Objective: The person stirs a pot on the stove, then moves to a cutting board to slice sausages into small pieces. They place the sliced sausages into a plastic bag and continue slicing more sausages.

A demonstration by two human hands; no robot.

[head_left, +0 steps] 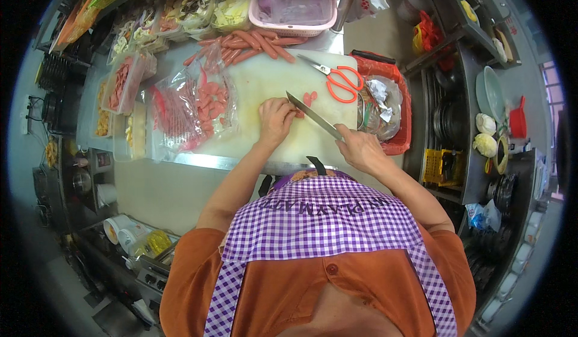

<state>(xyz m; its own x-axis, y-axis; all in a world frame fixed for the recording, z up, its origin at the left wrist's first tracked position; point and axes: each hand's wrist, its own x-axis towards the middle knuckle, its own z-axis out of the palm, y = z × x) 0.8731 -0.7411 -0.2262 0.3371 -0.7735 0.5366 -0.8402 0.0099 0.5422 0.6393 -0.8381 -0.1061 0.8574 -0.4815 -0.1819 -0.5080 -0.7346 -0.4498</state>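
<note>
My right hand [361, 149] grips a kitchen knife [314, 115], its blade angled up and left over the white cutting board [253, 82]. At the blade's left side, my left hand [276, 118] has bent fingers on a piece of sausage [299, 113], mostly hidden by them. A few cut slices [309, 98] lie right of the blade. Red-handled scissors [345, 84] rest at the board's right edge. Whole sausages [257, 43] are heaped at the back. To the left, a clear plastic bag [180, 111] lies with sausage slices [211, 104] in or on it.
A red-lined bin [404, 116] holding plastic waste stands right of the board. Clear tubs of cut food [121, 82] line the left and back left. A pink basket [293, 28] stands at the back. Metal shelving [467, 125] with pans and bowls is at far right.
</note>
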